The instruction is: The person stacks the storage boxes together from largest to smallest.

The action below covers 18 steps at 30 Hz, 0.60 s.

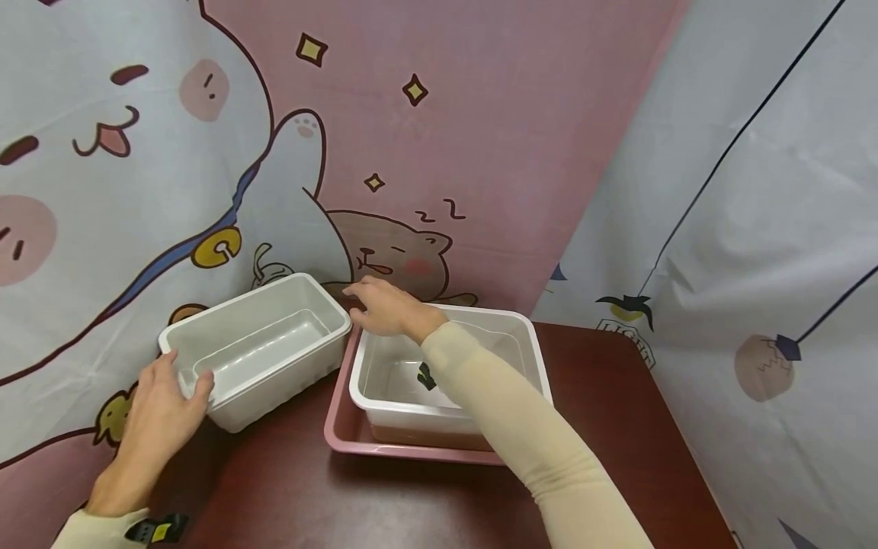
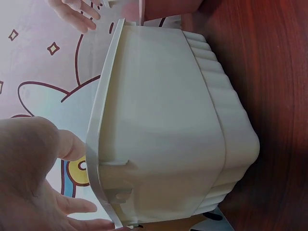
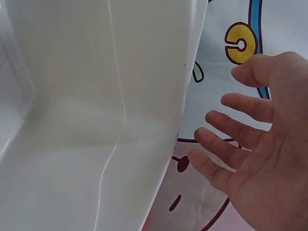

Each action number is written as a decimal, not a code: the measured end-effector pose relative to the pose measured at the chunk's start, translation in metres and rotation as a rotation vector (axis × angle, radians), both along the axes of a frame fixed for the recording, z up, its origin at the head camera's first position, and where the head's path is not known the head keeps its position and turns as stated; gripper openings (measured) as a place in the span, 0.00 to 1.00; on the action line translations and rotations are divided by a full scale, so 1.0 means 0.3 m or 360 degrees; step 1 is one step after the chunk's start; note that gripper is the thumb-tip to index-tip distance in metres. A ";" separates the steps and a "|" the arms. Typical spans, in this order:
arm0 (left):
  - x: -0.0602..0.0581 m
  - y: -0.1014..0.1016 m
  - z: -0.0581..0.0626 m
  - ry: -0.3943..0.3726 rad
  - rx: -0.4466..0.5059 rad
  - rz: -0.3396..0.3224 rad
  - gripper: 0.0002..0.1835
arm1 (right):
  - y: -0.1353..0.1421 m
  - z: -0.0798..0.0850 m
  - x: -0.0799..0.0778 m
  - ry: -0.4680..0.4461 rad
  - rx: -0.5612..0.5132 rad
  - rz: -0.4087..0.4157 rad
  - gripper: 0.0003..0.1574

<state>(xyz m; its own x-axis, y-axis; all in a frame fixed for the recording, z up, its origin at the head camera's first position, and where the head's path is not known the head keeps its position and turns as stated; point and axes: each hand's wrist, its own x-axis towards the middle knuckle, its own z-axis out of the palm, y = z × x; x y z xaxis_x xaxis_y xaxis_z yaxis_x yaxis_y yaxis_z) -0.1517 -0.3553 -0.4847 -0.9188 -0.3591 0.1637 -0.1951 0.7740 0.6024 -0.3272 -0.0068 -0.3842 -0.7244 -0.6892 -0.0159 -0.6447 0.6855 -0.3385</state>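
A light grey plastic bin (image 1: 281, 374) stands at the left against the printed cloth. My left hand (image 1: 165, 400) is at its near left end, fingers spread and fingertips right at the rim. In the left wrist view, the thumb and fingers of that hand (image 2: 43, 183) overlap the rim of the same bin (image 2: 159, 106). My right hand (image 1: 387, 306) reaches over the left edge of a second white bin (image 1: 411, 415), near the first bin's right end. The right wrist view shows this hand (image 3: 260, 134) with fingers apart and nothing held, beside a white bin wall (image 3: 149, 72).
The second bin sits in a pink tray (image 1: 425, 453) on the dark red-brown table (image 1: 343, 503). Beside my right sleeve, a small black thing with a yellow-green mark (image 1: 426, 376) shows against that bin's inside. Printed cloth (image 1: 521, 114) hangs behind and at both sides.
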 end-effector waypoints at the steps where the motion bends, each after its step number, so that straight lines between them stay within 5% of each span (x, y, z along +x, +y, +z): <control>1: 0.000 0.000 0.001 -0.0004 0.0004 -0.0003 0.45 | -0.007 -0.003 -0.003 0.0000 0.0003 0.0006 0.35; 18: -0.005 -0.009 0.001 -0.0080 0.0014 -0.0012 0.48 | -0.114 -0.047 -0.069 -0.0015 0.0164 0.0019 0.34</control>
<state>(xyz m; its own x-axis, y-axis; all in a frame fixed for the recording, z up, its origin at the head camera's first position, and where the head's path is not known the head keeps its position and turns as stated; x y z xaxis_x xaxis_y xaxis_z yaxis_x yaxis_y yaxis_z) -0.1533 -0.3580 -0.4844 -0.9284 -0.3535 0.1144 -0.2195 0.7702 0.5989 -0.3478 -0.0411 -0.3982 -0.7155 -0.6923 -0.0936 -0.6504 0.7090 -0.2726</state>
